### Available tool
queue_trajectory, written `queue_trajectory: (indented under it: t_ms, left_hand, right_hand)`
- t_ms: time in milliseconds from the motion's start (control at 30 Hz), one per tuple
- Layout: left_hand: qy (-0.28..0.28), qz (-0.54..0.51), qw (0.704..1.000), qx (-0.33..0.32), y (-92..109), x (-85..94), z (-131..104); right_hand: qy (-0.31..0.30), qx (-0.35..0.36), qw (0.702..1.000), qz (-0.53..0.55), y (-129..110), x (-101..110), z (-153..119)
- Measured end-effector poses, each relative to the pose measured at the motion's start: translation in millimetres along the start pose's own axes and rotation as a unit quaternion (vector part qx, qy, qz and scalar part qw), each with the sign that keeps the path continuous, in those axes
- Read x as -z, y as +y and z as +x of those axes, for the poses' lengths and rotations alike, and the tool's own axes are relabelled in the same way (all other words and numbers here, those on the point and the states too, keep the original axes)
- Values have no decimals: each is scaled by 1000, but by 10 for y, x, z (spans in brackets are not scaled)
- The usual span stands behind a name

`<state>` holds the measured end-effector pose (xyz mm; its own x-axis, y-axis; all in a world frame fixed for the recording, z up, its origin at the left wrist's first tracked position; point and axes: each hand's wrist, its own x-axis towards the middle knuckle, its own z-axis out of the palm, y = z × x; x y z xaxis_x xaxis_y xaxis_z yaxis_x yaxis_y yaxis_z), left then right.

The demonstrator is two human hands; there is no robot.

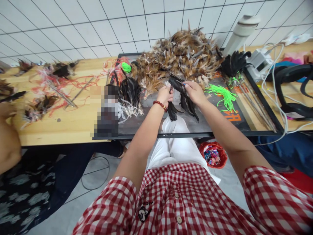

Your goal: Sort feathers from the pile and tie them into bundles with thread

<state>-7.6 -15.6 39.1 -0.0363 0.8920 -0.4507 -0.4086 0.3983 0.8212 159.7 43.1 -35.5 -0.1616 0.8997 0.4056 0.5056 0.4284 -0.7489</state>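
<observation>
My left hand [165, 95], with a beaded bracelet at its wrist, is closed around a small bunch of black feathers [172, 112]. Pale quill ends stick up above its fingers, and dark tips hang below. Close by on the right, my right hand [195, 92] pinches a black feather [180, 84] between thumb and fingers. More black feathers [188, 106] lie under that hand on the dark tray [156, 125]. Behind both hands rises a large heap of brown feathers [181, 55]. A bundle of black feathers [130, 91] with white quills rests left of my left hand.
Bright green strings [223, 94] lie right of my hands, near thin rods [256, 102] and another black feather bundle [234, 63]. A white cylinder [242, 34] and white cables [281, 98] stand behind. A red basket [213, 155] sits below the table edge. At left is another person's arm [9, 140].
</observation>
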Motion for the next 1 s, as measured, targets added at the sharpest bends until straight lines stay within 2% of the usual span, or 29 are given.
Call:
queue_trajectory:
  t_ms: [200,433,667,733,867,933,1000]
  left_hand:
    - [1,7,1000,-1,-25,-15,15]
    - [-7,39,999,-16,-52,-21,10]
    - [-15,74,997,-17,-42,-25,-9]
    - [-18,73,997,-22,-38,-24,-12]
    - [-16,71,997,-28,-30,-29,-19]
    - [-11,63,998,-29,-30,-38,-26]
    - [-13,58,998,-26,-35,-50,-35]
  right_hand:
    - [-4,10,999,-43,-101,-41,-18]
    - [13,41,997,-62,-78,-5,31]
    - [-8,-51,987,-154,-273,12,0]
    - [1,-51,983,-176,-316,137,11]
    - [71,-82,965,-237,-233,593,19]
    - [69,-95,968,-223,-146,774,-31]
    - [36,-75,976,-204,-87,828,-119]
